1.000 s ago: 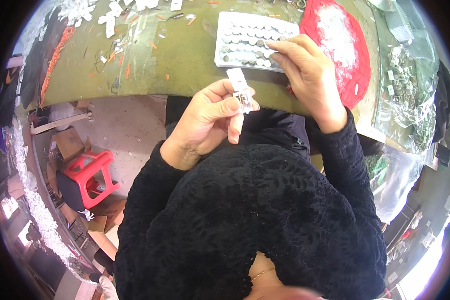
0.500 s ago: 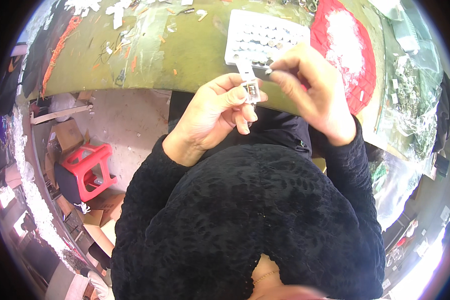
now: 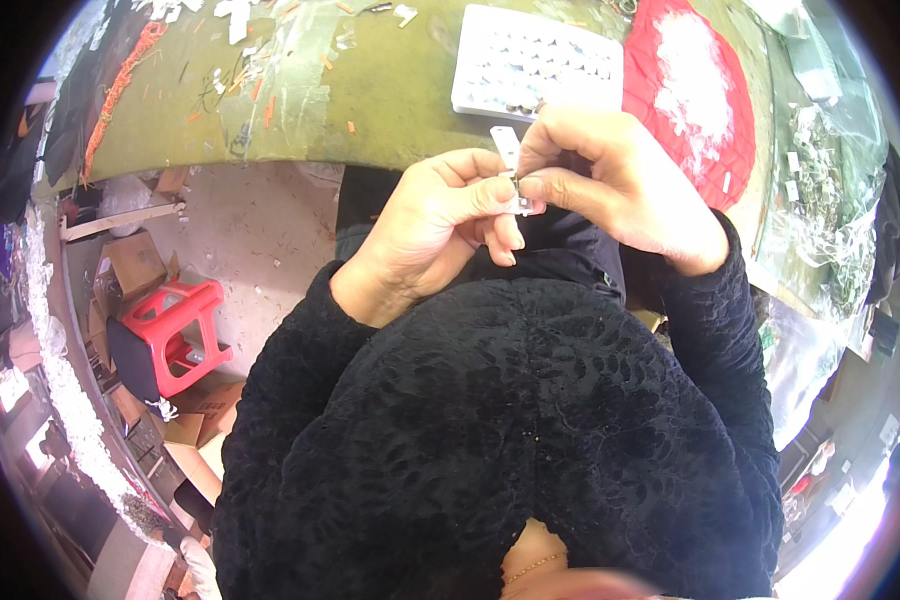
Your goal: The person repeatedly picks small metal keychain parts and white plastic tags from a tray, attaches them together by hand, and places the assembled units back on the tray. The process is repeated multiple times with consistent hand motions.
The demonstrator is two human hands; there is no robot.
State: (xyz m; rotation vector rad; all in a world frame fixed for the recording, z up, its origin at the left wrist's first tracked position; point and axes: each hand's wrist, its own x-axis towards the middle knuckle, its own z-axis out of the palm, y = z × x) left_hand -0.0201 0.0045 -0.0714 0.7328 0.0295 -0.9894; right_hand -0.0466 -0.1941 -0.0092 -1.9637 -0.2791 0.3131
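My left hand [image 3: 432, 212] is closed on a small white plastic case [image 3: 507, 146], its narrow lid flap standing up away from me. Thumb and fingers pinch the case near the table's front edge. My right hand [image 3: 618, 182] meets it from the right, thumb and forefinger pressed together at the case's inner part. A small round piece like a button cell was in that pinch a moment ago; the fingertips now mostly hide it. Just beyond the hands lies a white tray [image 3: 462, 92] holding rows of round silver button cells [image 3: 545, 68].
Right of the tray, a red cloth [image 3: 732, 130] bears a heap of small clear pieces [image 3: 692, 90]. Orange and white scraps [image 3: 257, 90] litter the green table [image 3: 380, 110]. A red stool [image 3: 185, 335] and cardboard boxes [image 3: 130, 265] stand on the floor at left.
My right hand has come down and left from the tray's edge, bringing its small round piece to the case. My left hand with the case has shifted slightly right.
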